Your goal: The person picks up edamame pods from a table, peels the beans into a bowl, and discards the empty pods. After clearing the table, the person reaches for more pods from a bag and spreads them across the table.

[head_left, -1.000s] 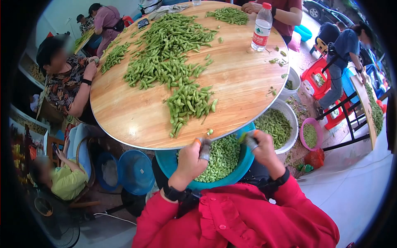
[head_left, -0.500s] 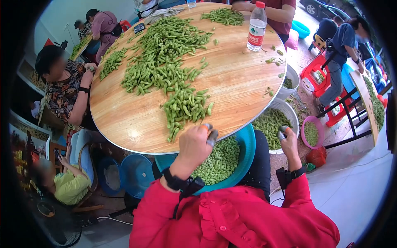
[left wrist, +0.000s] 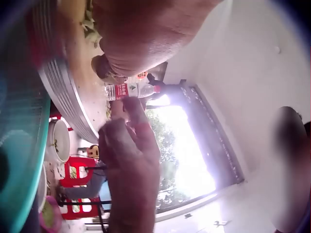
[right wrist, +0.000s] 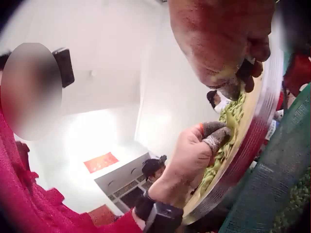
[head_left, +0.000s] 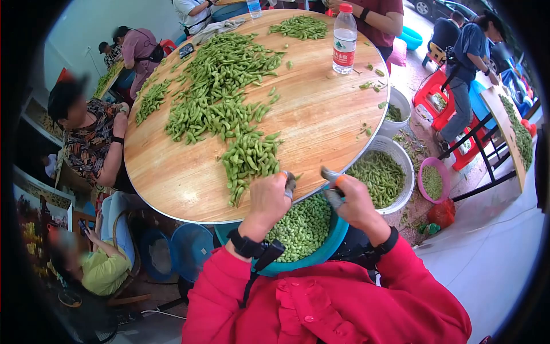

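My left hand [head_left: 266,200] is at the near edge of the round wooden table [head_left: 326,126], beside a heap of green soybean pods [head_left: 249,157]. In the right wrist view, its thumb and finger, in grey finger covers, pinch a green soybean pod [right wrist: 231,121]. To the right, my right hand [head_left: 356,205] is raised over the rim of a teal basin [head_left: 339,230], thumb and covered forefinger apart; no pod shows between them. Shelled green beans [head_left: 301,232] fill the basin under both hands.
A white basket [head_left: 408,186] of pods stands right of the teal basin, near a pink basin [head_left: 441,198]. A water bottle [head_left: 344,43] stands on the table. Blue tubs [head_left: 192,246] are at lower left. Other people sit around.
My right hand has gone out over the white basket and come back left to the table edge. My left hand has moved slightly up to the pod heap and now pinches a pod.
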The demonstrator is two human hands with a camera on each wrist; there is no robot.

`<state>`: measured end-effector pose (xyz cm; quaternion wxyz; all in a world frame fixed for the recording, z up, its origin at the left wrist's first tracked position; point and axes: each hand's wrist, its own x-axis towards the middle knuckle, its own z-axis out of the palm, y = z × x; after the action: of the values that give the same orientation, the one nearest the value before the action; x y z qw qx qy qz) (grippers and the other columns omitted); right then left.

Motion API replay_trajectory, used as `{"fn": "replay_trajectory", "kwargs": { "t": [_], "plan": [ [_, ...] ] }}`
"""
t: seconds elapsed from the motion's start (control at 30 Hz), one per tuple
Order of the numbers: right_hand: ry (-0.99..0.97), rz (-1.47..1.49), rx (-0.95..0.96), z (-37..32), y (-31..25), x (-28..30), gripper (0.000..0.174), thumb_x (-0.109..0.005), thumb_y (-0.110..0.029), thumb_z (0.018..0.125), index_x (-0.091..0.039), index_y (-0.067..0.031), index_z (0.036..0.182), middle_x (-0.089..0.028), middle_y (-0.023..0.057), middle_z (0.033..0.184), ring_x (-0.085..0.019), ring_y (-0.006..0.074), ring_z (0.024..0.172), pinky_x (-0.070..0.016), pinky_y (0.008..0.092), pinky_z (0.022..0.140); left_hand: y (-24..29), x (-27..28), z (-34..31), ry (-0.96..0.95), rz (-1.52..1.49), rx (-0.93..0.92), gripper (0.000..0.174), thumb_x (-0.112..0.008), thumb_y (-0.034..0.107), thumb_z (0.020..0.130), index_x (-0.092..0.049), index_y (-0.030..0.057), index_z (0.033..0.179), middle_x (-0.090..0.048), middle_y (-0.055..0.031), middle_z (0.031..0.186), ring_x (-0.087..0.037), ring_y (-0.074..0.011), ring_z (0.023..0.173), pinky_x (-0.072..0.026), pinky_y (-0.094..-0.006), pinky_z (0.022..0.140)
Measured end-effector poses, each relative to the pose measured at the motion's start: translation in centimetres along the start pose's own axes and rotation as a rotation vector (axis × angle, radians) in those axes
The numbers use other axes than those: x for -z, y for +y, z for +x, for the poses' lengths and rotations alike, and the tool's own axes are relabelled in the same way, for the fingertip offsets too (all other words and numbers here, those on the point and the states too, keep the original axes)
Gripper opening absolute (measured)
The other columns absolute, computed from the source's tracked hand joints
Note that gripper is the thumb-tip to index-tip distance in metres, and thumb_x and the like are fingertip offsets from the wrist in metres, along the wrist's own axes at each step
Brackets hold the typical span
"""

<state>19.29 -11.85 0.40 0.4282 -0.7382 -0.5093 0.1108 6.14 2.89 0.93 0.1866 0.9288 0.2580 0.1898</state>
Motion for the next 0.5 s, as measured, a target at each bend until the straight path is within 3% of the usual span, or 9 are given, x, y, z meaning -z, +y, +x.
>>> {"fn": "replay_trajectory", "kwargs": {
  "t": [0.1, 0.2, 0.27, 0.37, 0.43, 0.47, 0.5],
  "plan": [
    [-0.067, -0.089, 0.166, 1.5, -1.5, -1.9, 0.035, -0.059, 0.0, 0.065, -0.056, -0.0023, 0.1, -0.052, 0.0149, 0.071, -0.053, 0.0325, 0.066, -0.0431, 0.0369, 0.058, 0.1, -0.1, -2.2, -0.094, -0.463, 0.171, 0.011, -0.056, 0.002, 0.075, -0.058, 0.0009, 0.085, -0.06, -0.0102, 0.07, -0.06, -0.0174, 0.065, -0.0466, -0.0273, 0.061],
    [-0.137, -0.104, 0.227, 1.9, -2.4, -2.0, 0.032, -0.055, 0.004, 0.06, -0.059, -0.002, 0.09, -0.053, 0.0139, 0.072, -0.053, 0.0333, 0.068, -0.0424, 0.0384, 0.057, 0.1, 0.4, -3.7, -0.186, -0.972, 0.362, 0.012, -0.055, -0.002, 0.079, -0.053, -0.0035, 0.091, -0.057, -0.0021, 0.081, -0.054, -0.0085, 0.073, -0.0442, -0.0211, 0.067],
    [-0.175, -0.112, 0.266, 1.7, -2.5, -1.4, 0.023, -0.055, 0.001, 0.061, -0.059, -0.0022, 0.083, -0.054, 0.0137, 0.075, -0.053, 0.0324, 0.072, -0.0433, 0.0392, 0.06, -0.3, 0.4, -5.0, -0.132, -0.902, 0.324, 0.014, -0.057, -0.001, 0.077, -0.055, -0.0036, 0.091, -0.059, -0.0042, 0.079, -0.055, -0.0079, 0.073, -0.0451, -0.0217, 0.065],
    [-0.047, -0.061, 0.171, 0.1, -0.5, -0.2, 0.019, -0.057, 0.0, 0.063, -0.06, -0.0024, 0.082, -0.055, 0.0137, 0.073, -0.054, 0.0325, 0.069, -0.0439, 0.0374, 0.06, -0.5, 1.2, -6.2, -0.037, -0.744, 0.281, 0.011, -0.057, 0.001, 0.079, -0.055, -0.0012, 0.089, -0.058, -0.0021, 0.075, -0.054, -0.0077, 0.067, -0.0442, -0.0207, 0.061],
    [0.09, -0.18, 0.014, -0.7, 1.1, 2.5, 0.016, -0.057, -0.001, 0.066, -0.061, -0.0022, 0.082, -0.056, 0.0141, 0.073, -0.056, 0.0317, 0.068, -0.0447, 0.0366, 0.06, -1.3, 2.7, -6.7, 0.038, -0.544, 0.306, 0.01, -0.057, 0.002, 0.079, -0.055, -0.0002, 0.089, -0.058, -0.0013, 0.072, -0.054, -0.0076, 0.063, -0.0445, -0.0217, 0.057],
    [0.197, -0.275, -0.032, -1.3, 3.4, 3.8, 0.015, -0.057, -0.001, 0.068, -0.06, -0.0012, 0.082, -0.057, 0.0145, 0.074, -0.056, 0.0316, 0.068, -0.0447, 0.0368, 0.06, -1.8, 3.4, -6.8, 0.166, -0.434, 0.28, 0.012, -0.061, 0.005, 0.077, -0.056, 0.0, 0.087, -0.057, -0.004, 0.062, -0.054, -0.0093, 0.055, -0.0435, -0.0239, 0.051],
    [0.303, -0.37, -0.078, -2.0, 5.6, 5.0, 0.014, -0.057, -0.001, 0.07, -0.06, -0.0003, 0.083, -0.058, 0.0149, 0.075, -0.057, 0.0314, 0.069, -0.0448, 0.037, 0.061, -2.6, 4.0, -6.6, 0.173, -0.303, 0.285, 0.014, -0.062, 0.009, 0.076, -0.057, 0.0008, 0.087, -0.057, -0.0062, 0.062, -0.055, -0.0148, 0.054, -0.0437, -0.0273, 0.05]
  ]
}}
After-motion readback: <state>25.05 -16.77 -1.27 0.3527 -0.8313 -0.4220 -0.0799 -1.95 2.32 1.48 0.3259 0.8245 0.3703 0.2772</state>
